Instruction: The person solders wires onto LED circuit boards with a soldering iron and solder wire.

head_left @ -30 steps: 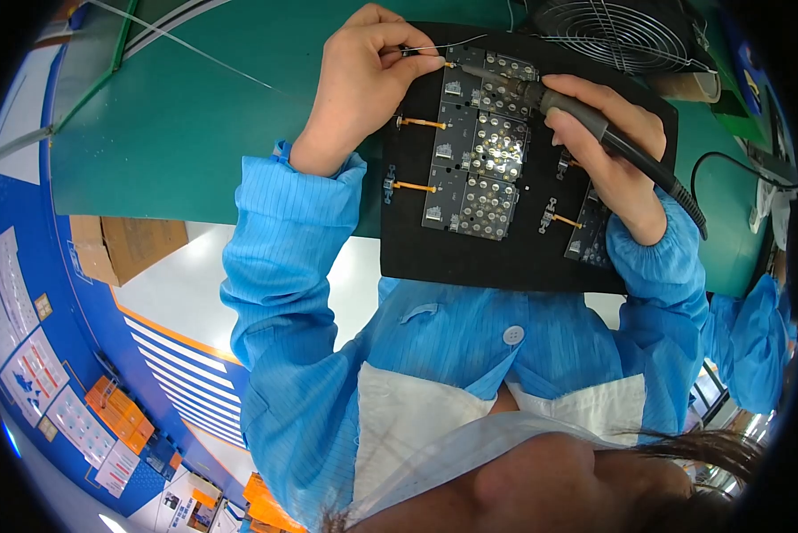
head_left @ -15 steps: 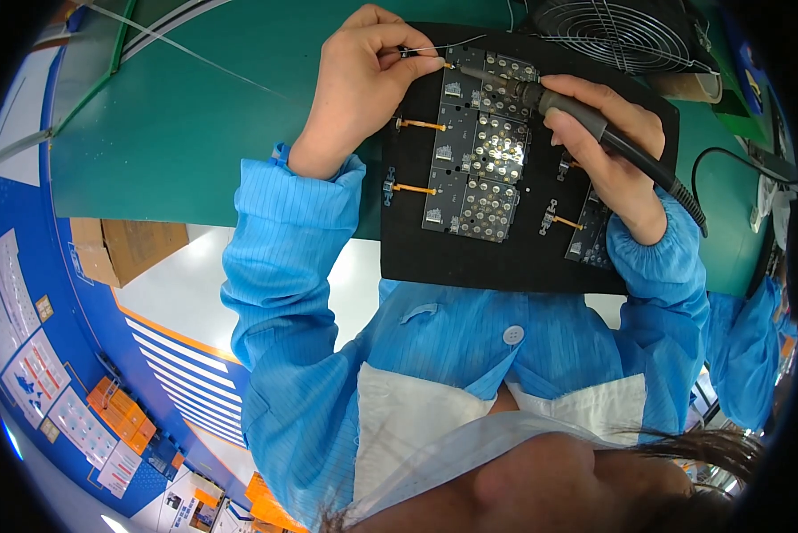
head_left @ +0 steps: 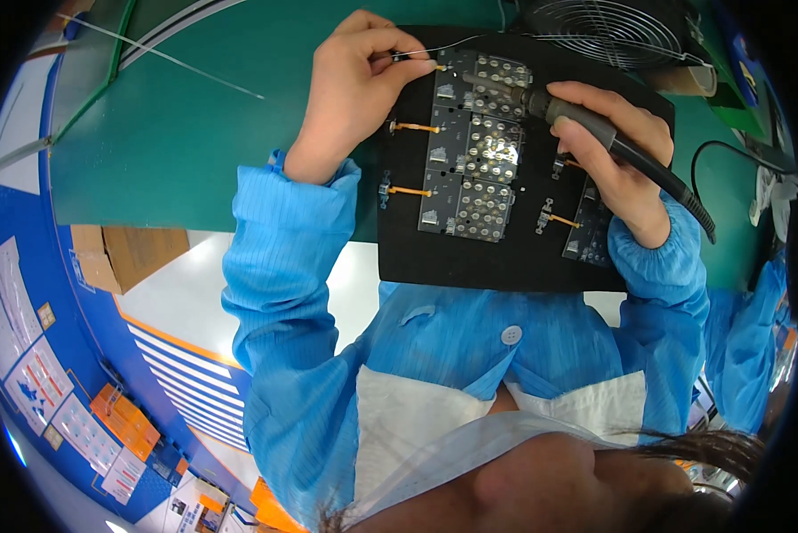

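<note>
My right hand [head_left: 625, 147] grips a soldering iron [head_left: 585, 120], its fingers wrapped round the dark handle. The iron's tip points left over the farthest of three black circuit boards [head_left: 452, 111] with rows of round silvery contacts. At that board's left edge, my left hand [head_left: 359, 93] is closed in a pinch on a thin silvery solder wire [head_left: 452, 44], which curves off to the right. Just by those fingertips shows the end of an orange flex cable [head_left: 441, 67]; the rest is hidden by the hand. Two more orange flex cables [head_left: 414, 127] stick out left from the nearer boards.
The boards lie on a black mat [head_left: 470, 266] on a green table [head_left: 194, 169]. More boards [head_left: 590, 235] with flex cables lie at the mat's right, partly under my right forearm. A round wire-grilled fan [head_left: 607, 31] stands at the back right. The iron's cord hangs beside my right wrist.
The iron's tip has drawn back slightly to the right from the board's left edge. The solder wire now bends in a higher curve. My view has shifted slightly.
</note>
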Demonstrator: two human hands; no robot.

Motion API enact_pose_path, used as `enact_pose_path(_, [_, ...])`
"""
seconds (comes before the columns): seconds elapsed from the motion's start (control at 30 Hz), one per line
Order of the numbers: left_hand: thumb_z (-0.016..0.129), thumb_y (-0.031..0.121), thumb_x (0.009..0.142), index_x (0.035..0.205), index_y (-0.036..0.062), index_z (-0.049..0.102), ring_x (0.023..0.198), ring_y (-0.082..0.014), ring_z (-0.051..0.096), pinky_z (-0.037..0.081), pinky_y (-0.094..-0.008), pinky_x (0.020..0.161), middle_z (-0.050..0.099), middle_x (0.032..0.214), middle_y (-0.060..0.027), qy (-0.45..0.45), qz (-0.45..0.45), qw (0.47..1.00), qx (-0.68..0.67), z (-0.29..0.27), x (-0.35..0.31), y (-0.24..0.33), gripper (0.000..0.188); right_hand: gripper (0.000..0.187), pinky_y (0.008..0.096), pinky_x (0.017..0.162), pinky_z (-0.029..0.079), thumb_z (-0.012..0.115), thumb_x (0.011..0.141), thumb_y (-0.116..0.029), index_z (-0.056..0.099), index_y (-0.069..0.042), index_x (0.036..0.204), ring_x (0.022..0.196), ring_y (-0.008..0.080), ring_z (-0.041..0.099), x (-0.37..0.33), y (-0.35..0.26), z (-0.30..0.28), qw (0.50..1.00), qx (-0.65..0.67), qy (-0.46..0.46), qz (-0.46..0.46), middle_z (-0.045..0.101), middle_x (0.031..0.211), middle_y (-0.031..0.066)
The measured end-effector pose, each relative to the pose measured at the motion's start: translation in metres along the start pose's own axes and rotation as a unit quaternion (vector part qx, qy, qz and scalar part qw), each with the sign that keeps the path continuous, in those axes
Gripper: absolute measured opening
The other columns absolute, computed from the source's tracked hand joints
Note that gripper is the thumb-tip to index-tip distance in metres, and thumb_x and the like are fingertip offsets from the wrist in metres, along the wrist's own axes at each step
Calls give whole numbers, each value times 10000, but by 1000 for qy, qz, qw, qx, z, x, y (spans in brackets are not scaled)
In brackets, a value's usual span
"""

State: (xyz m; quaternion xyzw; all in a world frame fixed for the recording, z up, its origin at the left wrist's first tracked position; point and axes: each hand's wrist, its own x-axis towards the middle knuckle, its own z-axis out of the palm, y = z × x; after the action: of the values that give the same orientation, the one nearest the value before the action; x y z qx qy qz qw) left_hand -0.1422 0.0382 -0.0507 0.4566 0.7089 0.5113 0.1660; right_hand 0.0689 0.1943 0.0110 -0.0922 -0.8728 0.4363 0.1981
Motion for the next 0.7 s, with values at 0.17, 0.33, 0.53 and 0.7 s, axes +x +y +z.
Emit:
enact_pose_path(0.17, [732,2,761,856,-21,692,641,-33,416,325,-175,554,528,881,0,1,4,1000,9,15,5,17,105,249,211,579,484,683,786,-63,668,16,1022,650,141,656,-38,-8,-61,1000,-1,18,11,688,793,101])
enact_pose_path(0.33, [714,3,777,863,-15,663,604,-37,441,344,-185,516,526,867,-17,34,-39,998,-47,1,-6,10,101,279,233,626,501,649,814,-115,660,42,1045,675,150,637,-93,-20,-86,977,-34,186,101,671,825,123])
enact_pose_path(0.53, [691,-10,795,848,-18,655,633,-44,467,379,-177,565,529,919,-24,100,-25,993,-58,-14,-20,11,65,258,232,658,508,625,883,-76,643,32,1117,701,135,640,-98,20,-106,926,-135,348,56,680,853,113])
enact_pose_path(0.7, [719,13,744,798,20,681,774,-136,527,427,-253,669,559,936,-48,121,-3,991,49,-22,-25,33,67,299,218,730,504,670,875,-112,643,-25,1159,794,127,668,-79,53,-120,901,-307,299,70,700,934,128])
